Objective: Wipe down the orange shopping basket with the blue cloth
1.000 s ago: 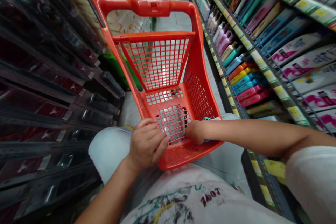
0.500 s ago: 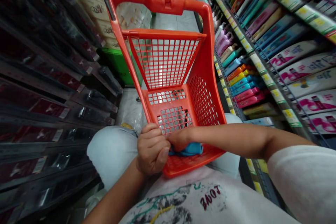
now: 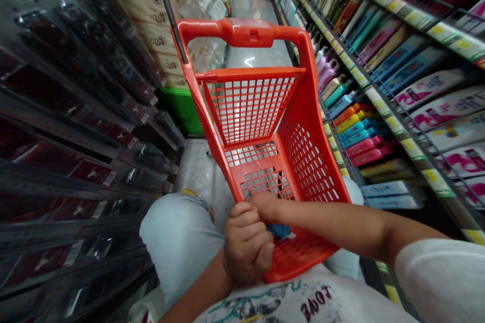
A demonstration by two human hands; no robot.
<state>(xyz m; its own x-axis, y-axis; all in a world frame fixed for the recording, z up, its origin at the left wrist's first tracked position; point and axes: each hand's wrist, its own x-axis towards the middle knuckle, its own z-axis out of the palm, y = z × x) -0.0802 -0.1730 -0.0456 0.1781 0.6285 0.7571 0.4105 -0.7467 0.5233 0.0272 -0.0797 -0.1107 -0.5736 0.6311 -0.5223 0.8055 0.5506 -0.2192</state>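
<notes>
A red plastic shopping cart [image 3: 261,76] stands between my knees, its handle turned away from me. My left hand [image 3: 248,242] is wrapped in a fist round the left edge of its basket, near the corner closest to me. Reaching across into the basket, my right hand [image 3: 261,207] presses against the inner left wall. It grips a blue cloth [image 3: 279,231], which hangs out below the palm, with a bit of blue showing above the knuckles. The right fingertips are hidden behind the wrist and the left fist.
On the right, shelves [image 3: 382,106] hold rows of coloured bottles and packs. Hanging packaged goods [image 3: 94,161] line the left side, close by. Beyond them stand stacked beige packs [image 3: 162,40] and a green box [image 3: 184,108]. A tiled aisle [image 3: 253,2] runs ahead. A dark pole [image 3: 168,10] rises from the cart.
The view has shifted, so the cart sits lower and further right. My right hand has slid a little up along the inner left wall with the cloth. My left hand keeps its grip.
</notes>
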